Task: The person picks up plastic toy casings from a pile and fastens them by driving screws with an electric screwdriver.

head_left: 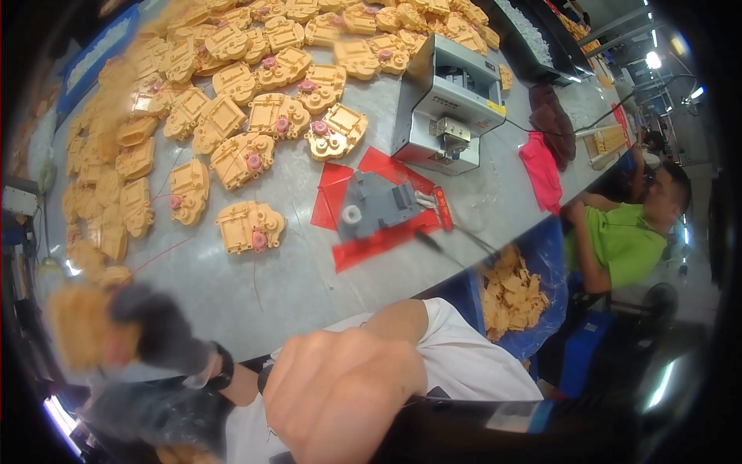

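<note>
At the lower left, my left hand (pixel 158 329) in a dark glove is closed around a yellow plastic housing (pixel 81 325), both smeared by motion. My bare right hand (pixel 340 387) is very near the camera, its fingers curled in and their tips hidden. Whatever it may grip cannot be made out. On the grey table (pixel 309 298), a single yellow housing with a pinkish-red round part (pixel 250 226) lies nearest my hands. To its right, a grey plastic fixture (pixel 377 203) rests on red sheeting (pixel 332 195), beside a red-handled tool (pixel 442 209).
Many yellow housings (pixel 224 124) cover the table's far and left parts. A grey bench machine (pixel 448 104) stands at the back right, near a pink cloth (pixel 541 170). Yellow pieces fill a blue lined bin (pixel 553 271). A person in green (pixel 630 240) sits at the right.
</note>
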